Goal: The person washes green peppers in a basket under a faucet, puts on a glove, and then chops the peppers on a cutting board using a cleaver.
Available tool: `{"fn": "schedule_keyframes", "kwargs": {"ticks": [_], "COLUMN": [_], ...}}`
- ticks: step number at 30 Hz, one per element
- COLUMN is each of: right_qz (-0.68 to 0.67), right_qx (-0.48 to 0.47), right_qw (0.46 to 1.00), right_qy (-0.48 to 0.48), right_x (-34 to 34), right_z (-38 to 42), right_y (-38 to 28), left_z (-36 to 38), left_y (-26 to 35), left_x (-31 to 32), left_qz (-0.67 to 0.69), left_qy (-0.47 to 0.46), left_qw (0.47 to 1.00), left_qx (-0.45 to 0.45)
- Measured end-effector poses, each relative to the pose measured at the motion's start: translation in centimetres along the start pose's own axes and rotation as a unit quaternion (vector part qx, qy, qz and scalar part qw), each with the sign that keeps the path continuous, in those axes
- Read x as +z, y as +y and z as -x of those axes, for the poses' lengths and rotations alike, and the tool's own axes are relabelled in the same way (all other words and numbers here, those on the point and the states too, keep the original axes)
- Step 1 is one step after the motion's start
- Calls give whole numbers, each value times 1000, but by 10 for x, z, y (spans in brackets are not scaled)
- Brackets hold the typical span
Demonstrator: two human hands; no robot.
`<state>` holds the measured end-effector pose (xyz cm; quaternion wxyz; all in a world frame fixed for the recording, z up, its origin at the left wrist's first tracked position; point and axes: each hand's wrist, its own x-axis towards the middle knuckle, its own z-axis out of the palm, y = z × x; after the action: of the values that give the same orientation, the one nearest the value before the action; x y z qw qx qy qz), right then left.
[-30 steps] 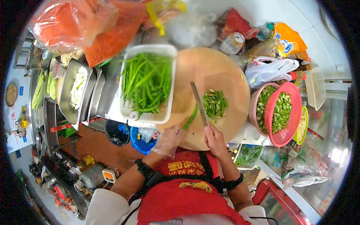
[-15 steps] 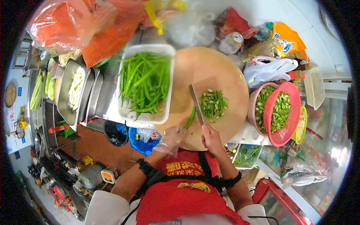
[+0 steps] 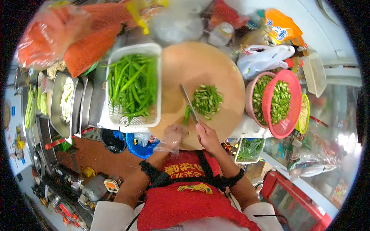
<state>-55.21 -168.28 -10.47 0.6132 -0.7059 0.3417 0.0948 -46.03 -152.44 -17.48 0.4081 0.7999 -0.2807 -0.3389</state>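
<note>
My left hand, in a clear plastic glove, is closed on a green chili pepper at the near side of a round wooden chopping board. In my right hand is the handle of a knife with a broad blade. Its blade stands on edge just right of the pepper, angled away from me. A pile of chopped green peppers lies on the board to the right of the blade. A few tiny pieces rest near my left fingers.
A white basket of whole green peppers stands left of the board. To the right, a red colander with chopped peppers leans over a pink bowl. Metal trays are further left. Bags and a can line the back.
The whole view has shifted, so the scene sits further left and slightly higher. Both hands keep their holds, and the blade is still beside the pepper.
</note>
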Motion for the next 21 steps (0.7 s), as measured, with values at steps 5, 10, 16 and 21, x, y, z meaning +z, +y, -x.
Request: {"fn": "schedule_keyframes", "kwargs": {"ticks": [5,10,16,21], "right_qz": [-14,4,4,4], "right_qx": [-35,-25,-23,-42], "right_qw": [999,1000,1000,999], "right_qy": [-19,-10,-15,-9], "right_x": [0,1,0,-1], "right_z": [8,9,8,14], "right_y": [-6,-15,-10,-18], "left_z": [-7,-7,-19,-21], "left_y": [23,16,22,28], "left_x": [-8,-3,-6,-17], "left_qz": [216,150,156,108], "left_qy": [-34,4,5,8], "left_qw": [926,972,959,982], "left_qx": [-309,-182,-238,-154]}}
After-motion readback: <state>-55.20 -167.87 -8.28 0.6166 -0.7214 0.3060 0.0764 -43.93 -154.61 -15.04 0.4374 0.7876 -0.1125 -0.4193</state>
